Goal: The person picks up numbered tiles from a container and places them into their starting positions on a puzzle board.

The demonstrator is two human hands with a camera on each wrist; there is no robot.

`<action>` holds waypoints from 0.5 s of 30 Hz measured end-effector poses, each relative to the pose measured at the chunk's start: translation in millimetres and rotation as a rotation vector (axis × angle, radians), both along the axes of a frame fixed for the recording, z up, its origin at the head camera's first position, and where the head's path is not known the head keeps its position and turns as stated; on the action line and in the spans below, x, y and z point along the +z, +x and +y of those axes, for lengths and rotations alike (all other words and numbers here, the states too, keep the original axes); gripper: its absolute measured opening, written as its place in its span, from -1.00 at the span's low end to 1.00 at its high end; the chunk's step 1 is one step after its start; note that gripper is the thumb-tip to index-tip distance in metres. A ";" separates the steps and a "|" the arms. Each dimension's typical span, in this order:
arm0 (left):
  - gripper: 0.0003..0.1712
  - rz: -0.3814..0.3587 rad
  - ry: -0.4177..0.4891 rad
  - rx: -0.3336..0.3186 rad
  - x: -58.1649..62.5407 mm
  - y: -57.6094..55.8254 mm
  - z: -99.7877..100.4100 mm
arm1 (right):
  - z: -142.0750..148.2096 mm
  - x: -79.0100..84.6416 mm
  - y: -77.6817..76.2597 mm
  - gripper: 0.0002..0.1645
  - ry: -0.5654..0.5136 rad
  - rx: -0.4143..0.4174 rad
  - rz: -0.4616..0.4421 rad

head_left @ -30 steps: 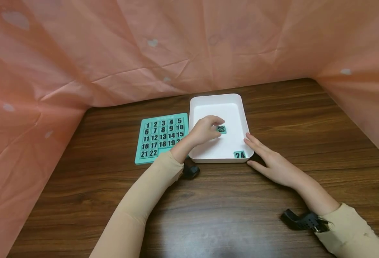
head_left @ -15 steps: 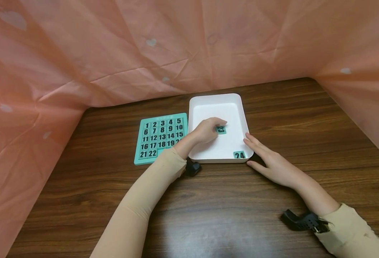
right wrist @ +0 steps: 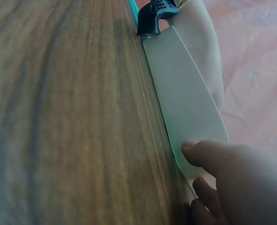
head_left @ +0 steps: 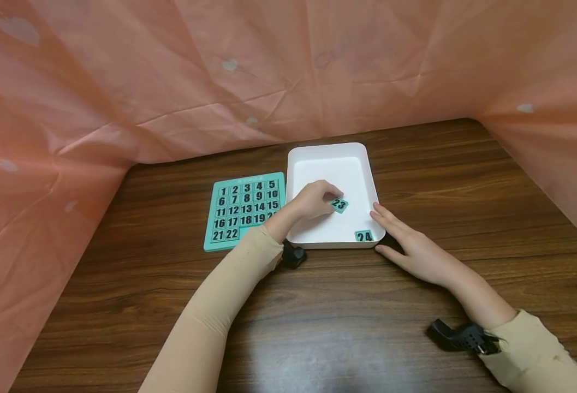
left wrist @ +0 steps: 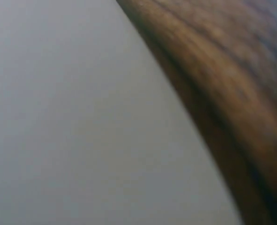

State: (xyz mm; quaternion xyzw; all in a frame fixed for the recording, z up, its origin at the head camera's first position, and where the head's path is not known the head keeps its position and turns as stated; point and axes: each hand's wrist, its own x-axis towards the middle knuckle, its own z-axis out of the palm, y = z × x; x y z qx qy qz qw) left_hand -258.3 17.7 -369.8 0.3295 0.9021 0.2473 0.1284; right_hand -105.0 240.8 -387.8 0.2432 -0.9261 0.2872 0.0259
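Note:
In the head view my left hand [head_left: 311, 200] reaches into a white tray [head_left: 329, 245]. Its thumb and forefinger pinch a small teal tile numbered 23 [head_left: 339, 205] at its edges, over the tray floor. A second tile, numbered 24 [head_left: 364, 236], lies in the near right corner. My right hand [head_left: 418, 255] rests with extended fingers against the tray's right wall. In the right wrist view that hand's thumb [right wrist: 206, 152] lies on the outer wall. Left of the tray is a teal number board [head_left: 209, 240], its rows filled from 1 through 22; my left forearm covers its lower right corner.
The tray wall [left wrist: 82, 117] fills most of the left wrist view, blurred. Everything stands on a dark wooden table [head_left: 327, 327]. A pink curtain [head_left: 268, 82] hangs behind and at both sides. Black wrist cameras sit on both arms, the right one [head_left: 465, 335] over the table.
Tile 23 has turned from sideways to nearly upright and shifted slightly nearer, with my left fingers at it. My right hand has stayed at the tray's side.

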 end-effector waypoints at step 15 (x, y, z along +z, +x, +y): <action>-0.60 -0.039 0.105 -0.056 4.6 7.7 -12.2 | 0.0 0.6 0.4 -0.20 0.004 -0.002 0.001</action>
